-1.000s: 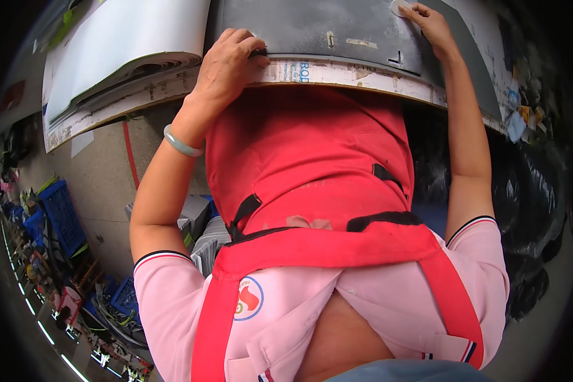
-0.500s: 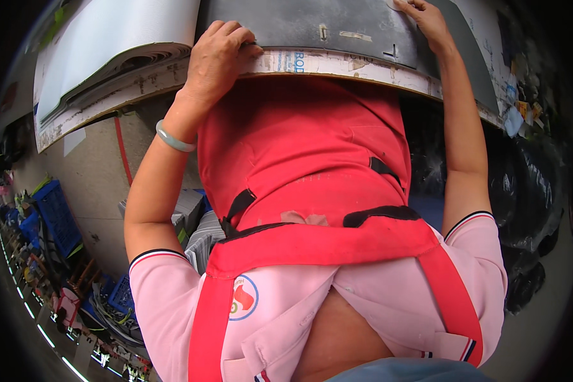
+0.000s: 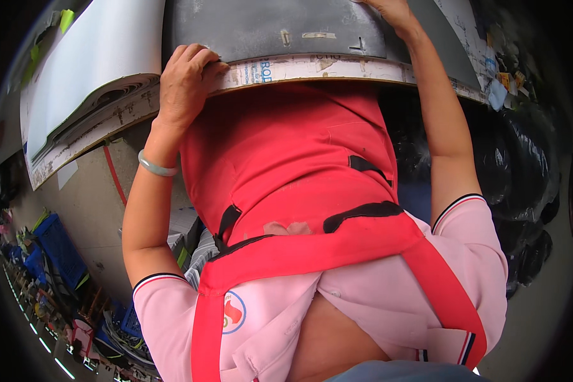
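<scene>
A dark grey sheet (image 3: 267,25) with chalky smudges, small slots and a tan strip lies on the worktable (image 3: 312,69). At its near left corner is my left hand (image 3: 188,79), its fingers curled together at the sheet's edge, with a pale green bangle (image 3: 157,165) on the wrist. My right hand (image 3: 393,14) reaches over the sheet's far right part, fingers bent. The picture's top edge cuts off its fingertips, so what they pinch cannot be made out.
Left on the table lies a thick stack of white sheets (image 3: 108,44), curled at the near edge. A darker sheet (image 3: 442,38) sticks out at right. Black plastic bags (image 3: 522,159) stand right below the table. A blue crate (image 3: 60,248) sits at lower left.
The table, sheets and both my hands have shifted left in the picture. My right hand has moved up, its fingertips now partly cut off. The left hand stays at the sheet's corner.
</scene>
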`<state>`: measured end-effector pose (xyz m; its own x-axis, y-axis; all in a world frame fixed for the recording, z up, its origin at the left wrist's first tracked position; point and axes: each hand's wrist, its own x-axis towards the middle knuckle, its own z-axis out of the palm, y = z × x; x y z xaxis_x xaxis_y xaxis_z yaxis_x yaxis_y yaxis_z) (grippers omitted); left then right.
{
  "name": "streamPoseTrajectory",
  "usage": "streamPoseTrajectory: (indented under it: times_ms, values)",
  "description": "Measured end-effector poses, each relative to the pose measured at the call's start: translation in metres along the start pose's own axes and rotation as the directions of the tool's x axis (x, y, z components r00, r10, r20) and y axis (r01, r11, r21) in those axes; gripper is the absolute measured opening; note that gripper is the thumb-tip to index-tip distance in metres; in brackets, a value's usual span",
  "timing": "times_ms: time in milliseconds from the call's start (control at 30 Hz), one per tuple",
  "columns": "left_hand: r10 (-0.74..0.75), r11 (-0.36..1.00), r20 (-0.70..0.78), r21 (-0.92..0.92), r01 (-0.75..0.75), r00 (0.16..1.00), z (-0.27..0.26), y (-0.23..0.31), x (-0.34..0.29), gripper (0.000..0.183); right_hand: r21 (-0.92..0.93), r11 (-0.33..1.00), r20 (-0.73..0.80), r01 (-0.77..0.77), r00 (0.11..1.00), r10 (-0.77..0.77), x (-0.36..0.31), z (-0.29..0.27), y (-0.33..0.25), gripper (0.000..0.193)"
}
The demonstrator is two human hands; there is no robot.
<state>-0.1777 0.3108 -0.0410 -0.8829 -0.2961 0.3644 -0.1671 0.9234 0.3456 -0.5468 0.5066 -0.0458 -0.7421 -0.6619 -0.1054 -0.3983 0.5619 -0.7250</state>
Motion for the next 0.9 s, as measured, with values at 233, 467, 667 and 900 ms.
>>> streamPoseTrajectory:
  times_ms: [233, 467, 667, 900]
  values:
    - [0.007, 1.000, -0.010, -0.005, -0.007, 1.000, -0.002, -0.003, -0.001, 0.015, -0.031, 0.999, -0.012, 0.008, 1.000, -0.008, -0.009, 0.001, -0.014, 0.032]
    - [-0.014, 1.000, 0.012, -0.004, 0.014, 1.000, 0.009, 0.015, 0.012, 0.021, -0.096, 0.994, -0.144, 0.047, 0.988, -0.061, -0.020, 0.020, -0.037, 0.035]
    - [0.079, 0.990, -0.032, -0.113, -0.082, 0.996, 0.072, 0.056, 0.085, 0.013, 0.090, 0.993, 0.070, 0.079, 0.994, -0.085, 0.002, -0.004, 0.020, 0.037]
    - [0.065, 0.995, 0.049, 0.066, -0.068, 0.997, 0.080, 0.056, 0.088, 0.018, 0.264, 0.944, -0.091, 0.200, 0.979, -0.182, -0.055, -0.002, 0.009, 0.024]
